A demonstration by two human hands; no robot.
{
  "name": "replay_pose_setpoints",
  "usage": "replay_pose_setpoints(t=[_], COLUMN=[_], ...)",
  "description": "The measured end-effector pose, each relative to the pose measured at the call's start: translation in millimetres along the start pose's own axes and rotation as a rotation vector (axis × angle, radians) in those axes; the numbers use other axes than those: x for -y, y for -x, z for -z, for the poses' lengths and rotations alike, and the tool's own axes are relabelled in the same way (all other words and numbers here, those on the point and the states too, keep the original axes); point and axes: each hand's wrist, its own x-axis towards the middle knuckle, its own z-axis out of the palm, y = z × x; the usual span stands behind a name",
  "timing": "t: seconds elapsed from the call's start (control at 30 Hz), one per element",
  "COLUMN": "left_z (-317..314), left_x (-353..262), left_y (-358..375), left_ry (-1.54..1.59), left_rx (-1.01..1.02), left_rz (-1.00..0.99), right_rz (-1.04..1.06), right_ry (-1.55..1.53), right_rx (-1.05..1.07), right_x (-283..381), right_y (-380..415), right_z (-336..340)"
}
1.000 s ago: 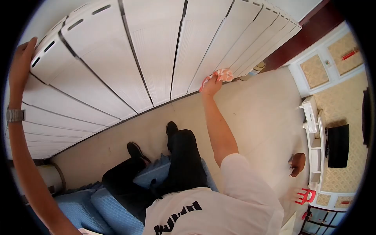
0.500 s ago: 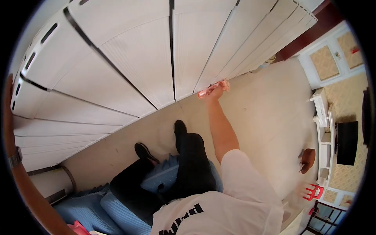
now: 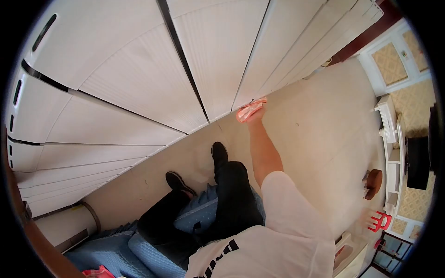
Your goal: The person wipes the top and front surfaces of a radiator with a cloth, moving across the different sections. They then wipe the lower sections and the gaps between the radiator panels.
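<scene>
a home's living room: blue sofa (image 3: 111,250), household radiator (image 3: 139,69), tv (image 3: 418,162) beside a white cabinet (image 3: 388,121), red chair (image 3: 381,221), patterned wall panels (image 3: 388,64).

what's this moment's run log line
right hand: holds pink-and-white cloth at lower edge of white panelled radiator | left hand: at view edge, grip unclear

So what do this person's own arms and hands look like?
Right arm: short, plain white sleeve, bare forearm; no glove visible on the right hand. Left arm: dark, watch-like band at the wrist, detail unclear; sleeve not visible.
</scene>
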Motion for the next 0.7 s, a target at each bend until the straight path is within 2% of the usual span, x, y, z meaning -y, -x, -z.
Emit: replay_pose_setpoints(t=[0.07,0.17,0.23,0.37,0.4,0.43,0.47,0.57,0.63,0.67,0.7], left_z=[0,4,5,2,4,-2,-9,-16,-8,-11,-7], left_x=[1,12,16,14,44,103,134,130,82,70,65], left_y=[0,-7,-9,-10,-21,-48,-64,-74,-51,-48,-44], left_ry=[0.017,0.002,-0.034,-0.131,-0.119,-0.198,-0.277,-0.272,-0.239,-0.289,-0.342], left_rx=[0.002,0.000,-0.007,-0.038,-0.052,-0.122,-0.193,-0.129,-0.102,-0.095,-0.090], left_rz=[0.000,-0.060,-0.049,-0.105,-0.108,-0.122,-0.134,-0.094,-0.032,-0.018,-0.002], right_rz=[-0.040,0.000,0.076,0.098,0.214,0.331,0.345,0.352,0.659,0.677,0.556], right_ry=[0.006,-0.027,-0.046,0.068,0.143,0.219,0.219,0.347,0.894,0.892,0.607], right_rx=[-0.075,-0.013,-0.101,0.076,-0.001,-0.082,-0.071,-0.074,-0.038,-0.030,-0.193], right_x=[3,15,22,46,49,52,61,94,114,121,127], right_y=[2,-2,-17,6,-4,-12,-5,14,-13,-3,31], right_z=[-6,-17,-8,-44,-48,-52,-68,-117,-122,-148,-198])
